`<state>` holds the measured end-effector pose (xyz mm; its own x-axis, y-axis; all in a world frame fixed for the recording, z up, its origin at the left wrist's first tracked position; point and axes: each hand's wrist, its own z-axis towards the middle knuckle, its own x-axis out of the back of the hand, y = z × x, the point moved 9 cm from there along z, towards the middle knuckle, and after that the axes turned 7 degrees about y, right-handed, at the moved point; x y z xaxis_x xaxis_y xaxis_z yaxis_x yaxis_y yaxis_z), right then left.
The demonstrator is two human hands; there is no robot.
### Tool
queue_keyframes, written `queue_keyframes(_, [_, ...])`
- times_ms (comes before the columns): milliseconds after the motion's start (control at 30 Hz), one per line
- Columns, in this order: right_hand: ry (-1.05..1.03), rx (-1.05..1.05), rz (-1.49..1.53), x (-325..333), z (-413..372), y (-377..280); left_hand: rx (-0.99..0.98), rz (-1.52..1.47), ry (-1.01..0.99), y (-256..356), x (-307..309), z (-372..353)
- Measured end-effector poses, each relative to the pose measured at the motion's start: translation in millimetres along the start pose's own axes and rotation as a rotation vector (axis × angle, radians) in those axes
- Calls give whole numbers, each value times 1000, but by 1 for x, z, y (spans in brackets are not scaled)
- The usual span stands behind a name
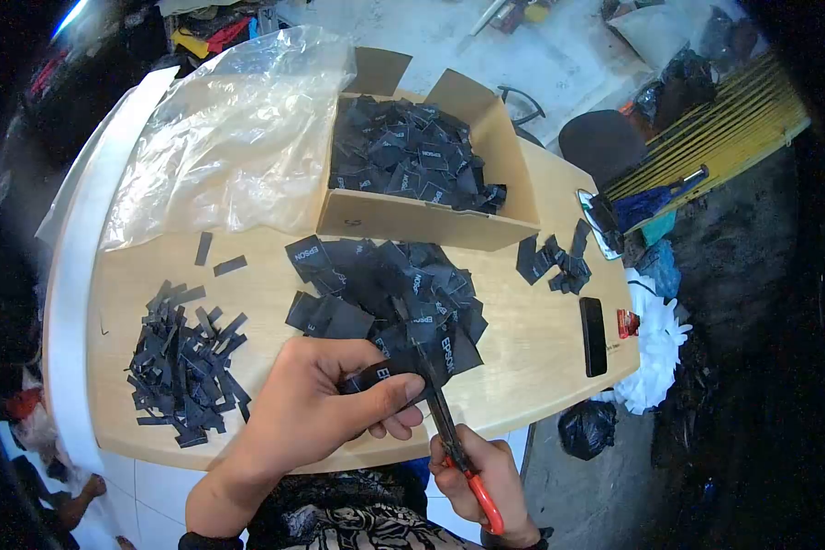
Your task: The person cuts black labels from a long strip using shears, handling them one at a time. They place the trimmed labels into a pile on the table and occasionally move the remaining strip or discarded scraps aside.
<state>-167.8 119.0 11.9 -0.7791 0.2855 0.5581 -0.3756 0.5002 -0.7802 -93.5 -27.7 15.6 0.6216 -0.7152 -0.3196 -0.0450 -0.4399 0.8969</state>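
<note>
My left hand [307, 403] pinches a black fabric label [367, 377] with white lettering between thumb and fingers, close over the near edge of the table. In my right hand [491, 467] are scissors [443, 420] with red handles, their blades pointing up and away beside the label. Beyond both hands lies a loose heap of black labels [348, 261], several printed "EPSON". To the left of my left hand is a pile of narrow black strips [181, 362], with two more strips [230, 266] lying farther back.
An open cardboard box [422, 218] full of black labels stands at the back. Clear plastic sheeting [238, 137] covers the back left. A small group of black pieces [568, 270] and a dark phone [594, 336] lie on the right. A chair [602, 145] stands beyond the table.
</note>
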Motion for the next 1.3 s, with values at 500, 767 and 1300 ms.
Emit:
queue_keyframes(500, [49, 34, 3, -2, 4, 3, 34, 23, 20, -4, 4, 4])
queue_keyframes(767, [101, 46, -60, 2, 6, 3, 9, 51, -21, -7, 5, 5])
queue_keyframes(1300, [56, 129, -170, -2, 17, -9, 58, 1, 18, -9, 9, 11])
